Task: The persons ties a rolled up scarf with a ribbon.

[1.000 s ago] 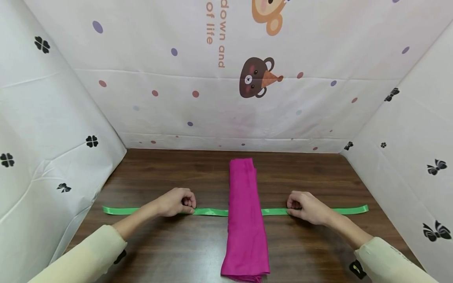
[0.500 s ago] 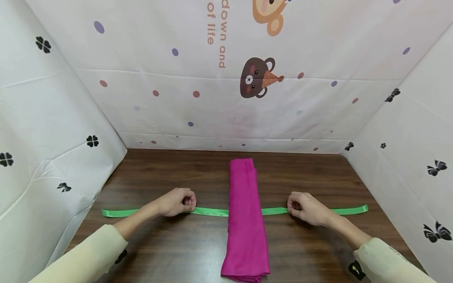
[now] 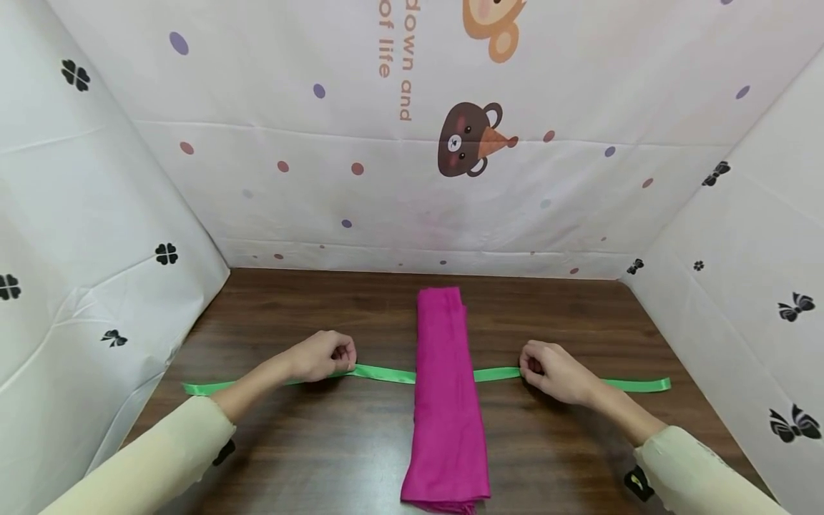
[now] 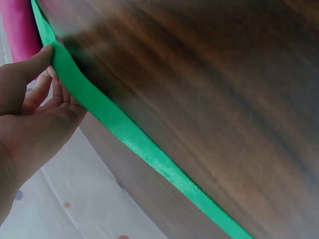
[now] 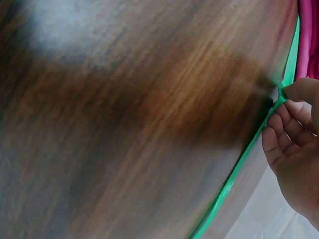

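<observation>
A folded magenta cloth (image 3: 445,400) lies lengthwise in the middle of the table. Under it runs a long green satin ribbon (image 3: 386,374), coming out on both sides; its middle is hidden by the cloth. Left of the cloth, my left hand (image 3: 322,355) pinches the ribbon between thumb and fingers. My right hand (image 3: 555,372) pinches the other side of it, to the right of the cloth. In the left wrist view the ribbon (image 4: 114,122) slants away behind the thumb, the cloth (image 4: 20,30) just beyond. The right wrist view shows the ribbon (image 5: 232,177) pinched near the cloth's edge.
The dark wood-grain table (image 3: 309,458) is bounded by a white printed sheet (image 3: 386,200) at the back, with more white sheeting at the left (image 3: 84,214) and right (image 3: 740,286). The ribbon's loose ends lie out toward both sides.
Both hands have shifted slightly up in the head view, away from the body, drawing the pinched ribbon parts with them. The cloth stays in place.
</observation>
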`<act>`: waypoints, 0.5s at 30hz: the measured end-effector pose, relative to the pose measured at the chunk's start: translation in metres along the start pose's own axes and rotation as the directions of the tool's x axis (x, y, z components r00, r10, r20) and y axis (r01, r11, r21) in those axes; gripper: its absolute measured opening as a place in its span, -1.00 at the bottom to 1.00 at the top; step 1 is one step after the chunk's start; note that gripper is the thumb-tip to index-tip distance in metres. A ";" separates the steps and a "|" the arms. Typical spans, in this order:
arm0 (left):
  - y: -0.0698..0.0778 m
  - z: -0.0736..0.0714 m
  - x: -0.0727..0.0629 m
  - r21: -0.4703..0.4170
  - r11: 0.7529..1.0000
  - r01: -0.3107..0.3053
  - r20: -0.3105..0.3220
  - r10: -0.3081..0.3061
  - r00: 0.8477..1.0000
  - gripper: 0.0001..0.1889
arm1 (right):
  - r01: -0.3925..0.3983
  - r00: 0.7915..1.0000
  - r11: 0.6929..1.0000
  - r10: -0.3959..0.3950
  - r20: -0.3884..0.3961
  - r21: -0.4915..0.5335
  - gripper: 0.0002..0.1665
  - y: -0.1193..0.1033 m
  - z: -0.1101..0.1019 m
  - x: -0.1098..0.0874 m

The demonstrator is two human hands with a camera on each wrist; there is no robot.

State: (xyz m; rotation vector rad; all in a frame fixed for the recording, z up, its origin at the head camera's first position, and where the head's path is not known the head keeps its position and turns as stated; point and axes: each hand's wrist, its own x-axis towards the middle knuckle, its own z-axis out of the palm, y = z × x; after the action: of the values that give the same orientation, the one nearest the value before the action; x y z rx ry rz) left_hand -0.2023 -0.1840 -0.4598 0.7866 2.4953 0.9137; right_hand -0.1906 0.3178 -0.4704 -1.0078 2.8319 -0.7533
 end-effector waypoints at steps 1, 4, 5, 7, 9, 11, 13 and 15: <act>0.000 -0.001 0.000 0.001 1.000 0.010 0.009 -0.010 1.000 -0.92 | -0.012 1.000 1.000 0.012 0.006 0.013 -0.71 0.000 0.000 0.000; 0.000 -0.003 -0.002 0.011 0.999 0.034 0.035 -0.035 0.999 -0.92 | -0.054 0.998 0.997 0.052 0.028 0.050 -0.72 -0.001 -0.002 0.000; 0.000 -0.004 -0.003 0.015 0.999 0.038 0.041 -0.038 0.998 -0.92 | -0.064 0.997 0.996 0.062 0.036 0.063 -0.72 -0.001 -0.003 0.000; 0.000 -0.006 -0.004 0.022 0.999 0.043 0.051 -0.044 0.998 -0.91 | -0.075 0.996 0.994 0.071 0.044 0.080 -0.73 -0.001 -0.004 -0.001; -0.001 -0.007 -0.004 0.026 0.999 0.034 0.052 -0.036 0.998 -0.91 | -0.080 0.996 0.993 0.076 0.046 0.091 -0.72 0.000 -0.005 -0.001; -0.003 -0.008 -0.004 0.035 0.999 0.029 0.036 -0.030 0.999 -0.90 | -0.081 0.996 0.993 0.078 0.033 0.091 -0.71 0.000 -0.005 0.000; -0.004 -0.008 -0.002 0.036 0.999 0.020 0.009 -0.020 1.000 -0.89 | -0.079 0.997 0.993 0.079 0.009 0.084 -0.70 0.001 -0.005 0.001; -0.005 -0.008 0.000 0.037 0.999 0.018 -0.026 -0.017 1.000 -0.89 | -0.076 0.997 0.995 0.078 -0.027 0.067 -0.70 0.002 -0.004 0.002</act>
State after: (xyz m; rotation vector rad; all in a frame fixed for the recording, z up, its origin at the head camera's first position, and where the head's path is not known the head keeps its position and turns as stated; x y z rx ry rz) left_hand -0.2078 -0.1907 -0.4572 0.7680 2.5443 0.8784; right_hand -0.1943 0.3194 -0.4678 -0.8799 2.8315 -0.8536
